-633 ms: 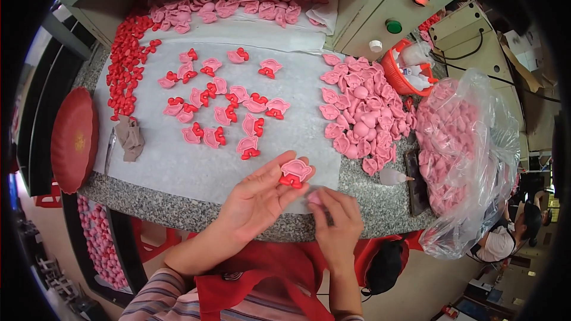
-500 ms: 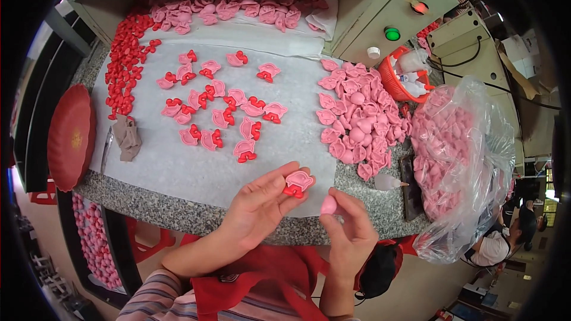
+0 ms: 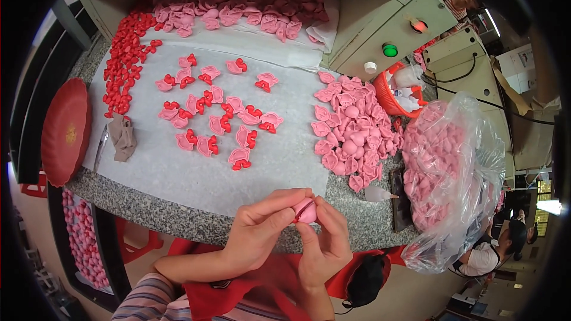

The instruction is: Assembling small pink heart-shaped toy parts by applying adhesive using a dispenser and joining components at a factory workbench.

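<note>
Near the front edge of the worktable, my left hand [image 3: 257, 232] and my right hand [image 3: 324, 248] meet, both closed on small pink parts. Between their fingertips a pink domed piece [image 3: 307, 214] lies against a pink shell-like piece, with a dark gap along the seam and a bit of red at its left end. Beyond my hands, several pink pieces with red bow-like parts [image 3: 239, 157] lie spread on white paper [image 3: 178, 169]. To the right is a heap of loose pink pieces [image 3: 357, 134]; small red pieces [image 3: 123, 62] are piled at the left.
A red fluted dish [image 3: 66, 134] and a crumpled grey cloth [image 3: 123, 138] are at the left. At the right stand a red basket [image 3: 385, 98] of bottles, a clear bag [image 3: 476, 190] of pink pieces and a small squeeze bottle [image 3: 377, 194]. A grey-green machine [image 3: 380, 35] rises behind.
My hands have come together. The domed piece in my right hand has been brought onto the red-and-pink piece in my left hand, which has turned from lying face up to on edge.
</note>
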Tool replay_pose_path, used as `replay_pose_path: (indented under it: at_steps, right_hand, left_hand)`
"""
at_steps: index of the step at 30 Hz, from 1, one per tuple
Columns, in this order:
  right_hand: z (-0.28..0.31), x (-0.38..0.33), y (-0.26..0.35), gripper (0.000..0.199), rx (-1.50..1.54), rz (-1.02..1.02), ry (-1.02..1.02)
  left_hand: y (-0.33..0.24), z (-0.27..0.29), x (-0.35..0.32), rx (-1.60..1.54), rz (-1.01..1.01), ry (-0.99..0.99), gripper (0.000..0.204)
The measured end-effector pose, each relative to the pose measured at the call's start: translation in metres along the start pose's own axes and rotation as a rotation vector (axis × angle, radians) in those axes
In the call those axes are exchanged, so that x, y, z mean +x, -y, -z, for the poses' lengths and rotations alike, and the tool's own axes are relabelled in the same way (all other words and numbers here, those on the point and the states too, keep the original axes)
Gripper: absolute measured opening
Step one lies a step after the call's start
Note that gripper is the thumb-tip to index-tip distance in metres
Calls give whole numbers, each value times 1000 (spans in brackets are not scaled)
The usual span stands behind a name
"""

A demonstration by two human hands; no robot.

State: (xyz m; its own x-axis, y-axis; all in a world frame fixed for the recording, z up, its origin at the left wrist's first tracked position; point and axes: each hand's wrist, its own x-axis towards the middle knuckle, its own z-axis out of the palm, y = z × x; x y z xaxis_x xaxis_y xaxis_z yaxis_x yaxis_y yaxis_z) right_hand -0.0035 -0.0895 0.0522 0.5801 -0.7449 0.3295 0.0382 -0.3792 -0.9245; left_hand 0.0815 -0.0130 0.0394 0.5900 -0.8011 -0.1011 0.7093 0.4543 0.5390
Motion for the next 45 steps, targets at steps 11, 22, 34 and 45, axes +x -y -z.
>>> replay_pose_path:
  at_steps: [11,22,34,45]
  right_hand:
    - [2,2,-2,40,-96,92,-54]
    - [9,3,-1,36,-195,176,-91]
    - [5,-4,2,35,-283,292,-106]
    - [6,-7,9,37,-443,397,-81]
  left_hand:
    - [1,3,-1,-10,-7,38,30]
    - [1,1,-4,82,24,28,33]
    - [4,4,-10,427,-205,126,37]
    - [8,6,-14,399,-254,130,39]
